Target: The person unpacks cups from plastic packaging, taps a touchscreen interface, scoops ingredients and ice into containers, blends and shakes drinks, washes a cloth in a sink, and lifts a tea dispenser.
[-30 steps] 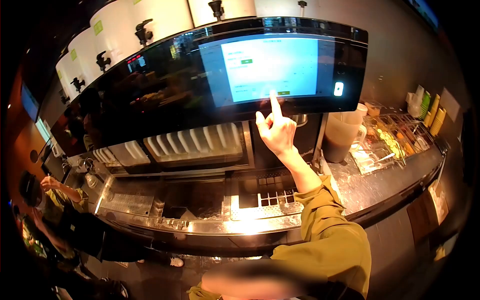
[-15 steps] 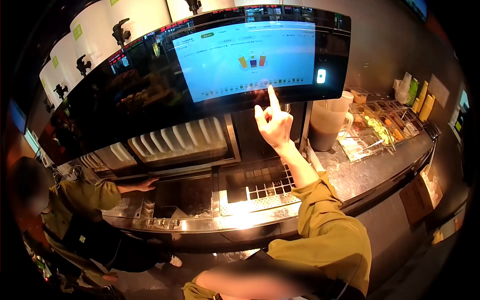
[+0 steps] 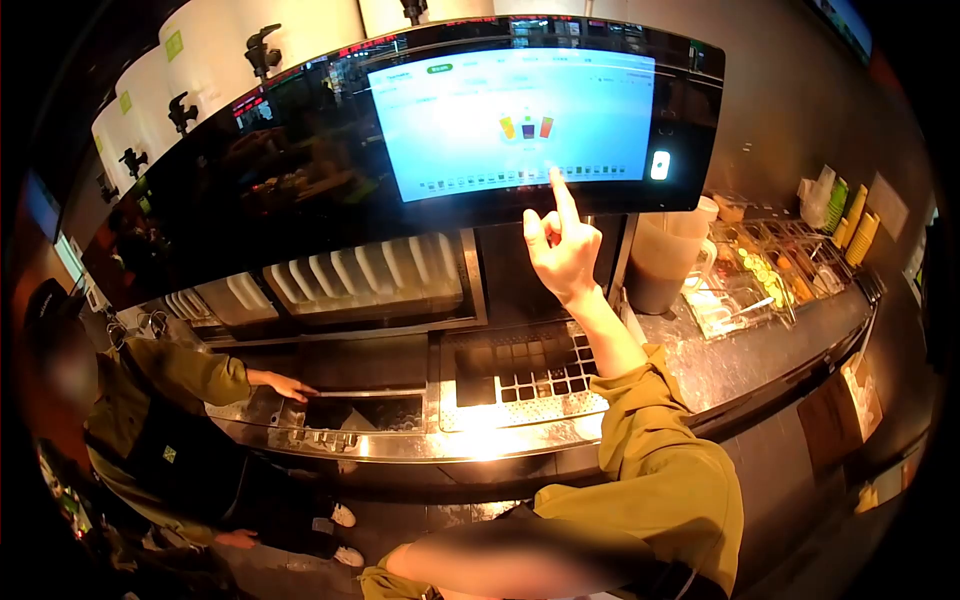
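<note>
My right hand (image 3: 567, 240) reaches up to the lower edge of a lit touchscreen (image 3: 480, 110). Its index finger is stretched out with the tip at the row of small icons, the thumb stands apart and the other fingers are curled; nothing is held. The screen shows three coloured cups on a pale blue page and sits in a long black glossy panel (image 3: 250, 190). My left forearm lies blurred across the bottom of the view, and my left hand is not visible.
White dispensers (image 3: 210, 60) with black taps stand above the panel. A jug of dark liquid (image 3: 660, 265) and topping trays (image 3: 765, 275) sit at the right. Below are a metal grid (image 3: 545, 385) and counter edge. At the left, a co-worker (image 3: 150, 430) reaches over the counter.
The screen has switched from a pop-up page to the page with cups and icons. My right index finger stays at its lower part. The co-worker has come to the counter, one arm stretched out.
</note>
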`<state>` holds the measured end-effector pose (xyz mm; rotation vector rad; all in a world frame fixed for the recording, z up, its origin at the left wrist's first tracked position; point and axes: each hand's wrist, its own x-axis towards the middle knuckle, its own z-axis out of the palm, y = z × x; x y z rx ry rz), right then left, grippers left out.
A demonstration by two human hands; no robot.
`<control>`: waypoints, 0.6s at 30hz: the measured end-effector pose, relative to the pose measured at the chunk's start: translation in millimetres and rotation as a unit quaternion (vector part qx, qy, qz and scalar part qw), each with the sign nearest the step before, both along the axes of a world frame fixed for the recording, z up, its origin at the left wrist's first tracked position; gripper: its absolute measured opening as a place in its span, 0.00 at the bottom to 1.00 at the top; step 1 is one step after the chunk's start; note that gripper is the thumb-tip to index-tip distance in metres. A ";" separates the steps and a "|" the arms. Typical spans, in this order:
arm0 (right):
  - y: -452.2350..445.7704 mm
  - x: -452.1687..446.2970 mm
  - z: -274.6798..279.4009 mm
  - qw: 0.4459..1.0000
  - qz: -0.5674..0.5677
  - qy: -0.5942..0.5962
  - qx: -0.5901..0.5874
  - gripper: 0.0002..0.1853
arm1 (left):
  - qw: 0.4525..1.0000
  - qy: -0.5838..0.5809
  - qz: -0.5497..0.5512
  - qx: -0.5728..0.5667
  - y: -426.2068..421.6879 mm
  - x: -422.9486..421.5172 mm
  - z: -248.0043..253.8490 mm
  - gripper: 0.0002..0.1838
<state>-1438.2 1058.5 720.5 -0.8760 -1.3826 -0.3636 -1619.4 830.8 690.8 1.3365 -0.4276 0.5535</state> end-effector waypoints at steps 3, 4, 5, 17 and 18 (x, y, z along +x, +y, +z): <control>11.1 -9.2 19.0 0.998 -0.016 -0.055 -0.018 0.28 | 0.998 0.054 0.007 0.017 1.2 -5.1 1.4 0.25; 14.4 -15.5 29.2 0.999 -0.001 -0.054 -0.003 0.28 | 0.997 0.068 -0.010 0.021 2.5 -5.5 1.0 0.27; 22.0 -19.0 34.9 0.998 0.003 -0.068 0.001 0.27 | 0.997 0.077 -0.024 0.011 2.9 -6.0 0.3 0.27; 29.5 -41.6 49.4 0.995 -0.024 -0.087 0.028 0.28 | 0.999 0.025 -0.038 -0.028 3.1 -4.3 -1.6 0.25; 13.0 -40.3 36.3 0.998 -0.011 -0.057 -0.003 0.29 | 0.999 0.023 -0.036 -0.021 2.7 -5.0 -2.5 0.25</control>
